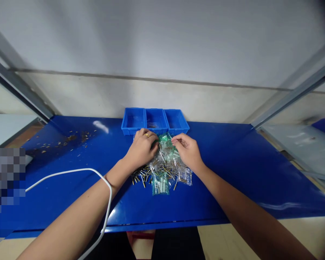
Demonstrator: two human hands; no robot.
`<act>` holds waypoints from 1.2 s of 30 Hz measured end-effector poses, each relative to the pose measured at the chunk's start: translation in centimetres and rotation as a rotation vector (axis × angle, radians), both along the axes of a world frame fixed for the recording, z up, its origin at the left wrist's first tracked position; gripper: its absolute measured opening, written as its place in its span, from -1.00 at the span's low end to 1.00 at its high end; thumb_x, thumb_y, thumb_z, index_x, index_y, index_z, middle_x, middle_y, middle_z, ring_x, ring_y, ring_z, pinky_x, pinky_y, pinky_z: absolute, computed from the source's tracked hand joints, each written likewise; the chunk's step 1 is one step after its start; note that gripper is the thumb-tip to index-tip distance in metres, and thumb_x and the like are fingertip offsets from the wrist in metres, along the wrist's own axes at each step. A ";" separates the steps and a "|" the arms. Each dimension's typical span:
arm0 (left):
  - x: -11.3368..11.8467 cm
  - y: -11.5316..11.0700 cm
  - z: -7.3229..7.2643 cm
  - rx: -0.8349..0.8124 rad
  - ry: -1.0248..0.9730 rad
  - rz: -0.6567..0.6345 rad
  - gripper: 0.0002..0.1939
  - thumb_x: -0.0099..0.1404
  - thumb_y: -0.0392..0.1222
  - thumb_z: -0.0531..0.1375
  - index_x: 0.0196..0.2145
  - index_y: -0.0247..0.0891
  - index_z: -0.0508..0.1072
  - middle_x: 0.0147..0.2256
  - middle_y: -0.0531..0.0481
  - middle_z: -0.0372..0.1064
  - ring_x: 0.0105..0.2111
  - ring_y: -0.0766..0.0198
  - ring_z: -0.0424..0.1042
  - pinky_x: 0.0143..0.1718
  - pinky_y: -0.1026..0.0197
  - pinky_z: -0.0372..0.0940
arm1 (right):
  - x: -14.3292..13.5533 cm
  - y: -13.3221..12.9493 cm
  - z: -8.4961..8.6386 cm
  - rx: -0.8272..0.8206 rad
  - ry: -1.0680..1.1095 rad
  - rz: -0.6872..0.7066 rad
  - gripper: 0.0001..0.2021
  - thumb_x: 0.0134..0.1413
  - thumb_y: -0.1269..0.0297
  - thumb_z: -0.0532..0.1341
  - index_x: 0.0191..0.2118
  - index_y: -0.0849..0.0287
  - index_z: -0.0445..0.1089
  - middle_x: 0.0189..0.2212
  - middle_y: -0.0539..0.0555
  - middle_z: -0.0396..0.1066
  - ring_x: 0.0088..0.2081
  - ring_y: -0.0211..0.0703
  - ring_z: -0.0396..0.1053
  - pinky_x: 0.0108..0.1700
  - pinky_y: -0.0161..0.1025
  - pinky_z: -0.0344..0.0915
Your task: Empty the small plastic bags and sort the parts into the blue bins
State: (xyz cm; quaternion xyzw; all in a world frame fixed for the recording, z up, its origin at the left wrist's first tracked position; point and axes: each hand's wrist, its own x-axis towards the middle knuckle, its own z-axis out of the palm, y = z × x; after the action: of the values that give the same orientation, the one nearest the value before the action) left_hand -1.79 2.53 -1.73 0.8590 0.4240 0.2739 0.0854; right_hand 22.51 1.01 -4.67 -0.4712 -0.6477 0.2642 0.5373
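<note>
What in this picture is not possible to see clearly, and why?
All in the head view:
Left hand: whatever it may grasp is hidden behind the hand.
Right hand: too small to tell whether it pinches plastic.
Thin gold-and-silver metal rods: number unclear; they overlap among transparent plastic bags.
Middle blue plastic bin: contents too small and dim.
White cable: ends lost beyond the bottom edge and a pixelated patch.

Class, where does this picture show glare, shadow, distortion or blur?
Head view: white glare on the blue table, near its front edge and back left; head view: soft shadows on the wall; head view: forearms seemingly stretched toward the lower corners; head view: softness at the far right, with pixelation hiding a patch at left.
</note>
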 end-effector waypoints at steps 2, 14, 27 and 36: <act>-0.1 0.1 0.0 -0.002 -0.016 -0.008 -0.72 0.61 -0.25 0.18 0.00 -0.23 0.74 0.07 -0.26 0.75 0.20 -0.25 0.49 0.24 -0.32 0.32 | 0.0 0.0 0.1 -0.005 0.004 0.001 -0.86 0.38 0.18 0.33 -0.22 -0.01 0.65 -0.25 0.05 0.69 -0.16 0.06 0.66 -0.03 0.00 0.57; -0.4 -0.1 0.6 0.098 -0.447 -0.014 -0.73 0.60 -0.28 0.22 0.04 -0.16 0.74 0.10 -0.24 0.72 0.10 -0.03 0.67 0.21 -0.14 0.54 | -0.5 -0.3 0.6 -0.064 0.077 -0.025 -0.84 0.30 0.12 0.43 -0.09 0.04 0.63 -0.14 0.11 0.72 -0.11 0.05 0.67 0.01 0.02 0.59; 1.7 -1.7 0.6 -0.316 -0.877 0.075 -0.82 0.41 -0.13 0.44 -0.06 -0.16 0.64 -0.14 -0.07 0.67 -0.20 0.14 0.61 -0.18 0.09 0.52 | -0.8 -1.2 1.4 -0.152 0.170 0.080 -0.79 0.29 0.06 0.49 -0.09 0.06 0.68 -0.32 0.05 0.71 -0.25 0.01 0.72 -0.08 0.00 0.66; 1.7 -1.8 1.0 -0.507 -0.891 0.015 -0.84 0.45 -0.05 0.40 -0.12 -0.13 0.59 -0.35 0.03 0.57 -0.40 0.16 0.63 -0.26 0.07 0.53 | -0.7 -0.9 1.4 -0.138 0.195 0.034 -0.72 0.31 -0.04 0.50 -0.21 0.06 0.64 -0.38 0.06 0.68 -0.33 -0.01 0.65 -0.18 -0.03 0.66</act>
State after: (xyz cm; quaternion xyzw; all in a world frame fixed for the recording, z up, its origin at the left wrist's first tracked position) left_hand -0.05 0.72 -0.69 0.6080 0.4059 0.5026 0.4615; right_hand 21.85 0.10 -3.31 -0.4680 -0.5804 0.3620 0.5595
